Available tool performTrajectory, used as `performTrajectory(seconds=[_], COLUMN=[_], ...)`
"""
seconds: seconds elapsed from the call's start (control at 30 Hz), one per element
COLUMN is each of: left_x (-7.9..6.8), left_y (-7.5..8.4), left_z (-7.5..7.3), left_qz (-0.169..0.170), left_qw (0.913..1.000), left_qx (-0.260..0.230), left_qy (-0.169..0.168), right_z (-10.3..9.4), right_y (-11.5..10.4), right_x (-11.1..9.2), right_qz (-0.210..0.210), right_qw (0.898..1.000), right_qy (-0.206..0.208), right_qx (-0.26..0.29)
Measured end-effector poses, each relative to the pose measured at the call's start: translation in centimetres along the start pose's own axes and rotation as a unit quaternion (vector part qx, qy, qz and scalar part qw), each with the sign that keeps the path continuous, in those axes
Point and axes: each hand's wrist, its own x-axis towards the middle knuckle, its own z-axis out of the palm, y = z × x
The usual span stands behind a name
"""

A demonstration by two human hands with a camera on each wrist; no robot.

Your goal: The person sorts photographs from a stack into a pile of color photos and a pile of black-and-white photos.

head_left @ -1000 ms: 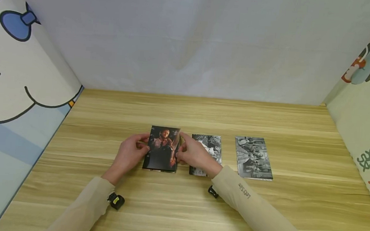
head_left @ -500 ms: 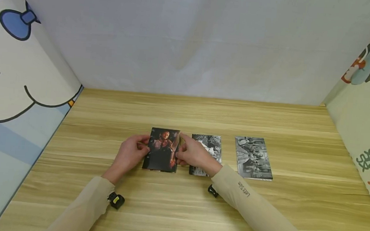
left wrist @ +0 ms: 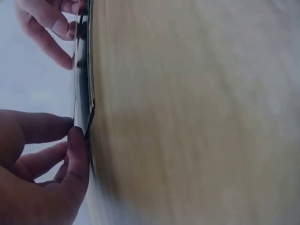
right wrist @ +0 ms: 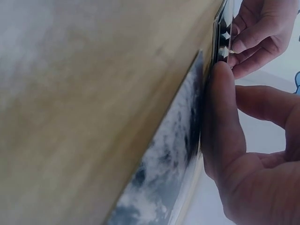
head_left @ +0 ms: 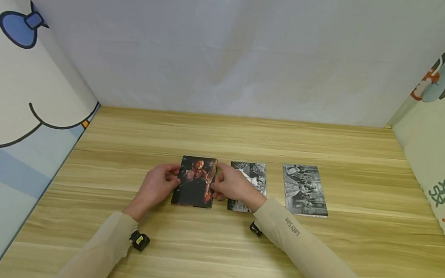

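A dark colour photo card (head_left: 192, 190) lies over other cards at the left of a row on the wooden table. My left hand (head_left: 158, 185) pinches its left edge between thumb and fingertips. At its right edge my right hand (head_left: 236, 184) does likewise, its forearm crossing over the middle photo. Stacked card edges (left wrist: 83, 75) show side-on in the left wrist view, nearly level with the tabletop. A black-and-white photo (head_left: 258, 172) lies partly hidden under my right hand, and its surface (right wrist: 164, 161) shows close up in the right wrist view.
Another black-and-white photo stack (head_left: 305, 190) lies farther right on the wooden table (head_left: 213, 251). A pale cloth backdrop (head_left: 229, 52) rises behind the table. Cartoon-printed panels (head_left: 46, 81) stand at both sides. Small black devices (head_left: 140, 240) sit on the wrists.
The dark photo card has come slightly down and toward me. Its far edge sits lower, and the light strip at its near edge is now covered. Both hands stay almost in place.
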Motion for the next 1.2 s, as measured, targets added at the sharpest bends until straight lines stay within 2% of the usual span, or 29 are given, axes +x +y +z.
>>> performTrajectory(seconds=[1.2], left_x=[0.18], left_y=[0.35], left_z=[0.14], left_qz=[-0.005], left_qw=[0.9987], left_qx=[0.051], left_qy=[-0.005], right_z=[0.03], right_y=[-0.11], right_x=[0.24], right_qz=[0.008], right_qw=[1.0], right_qy=[0.0], right_qx=[-0.027])
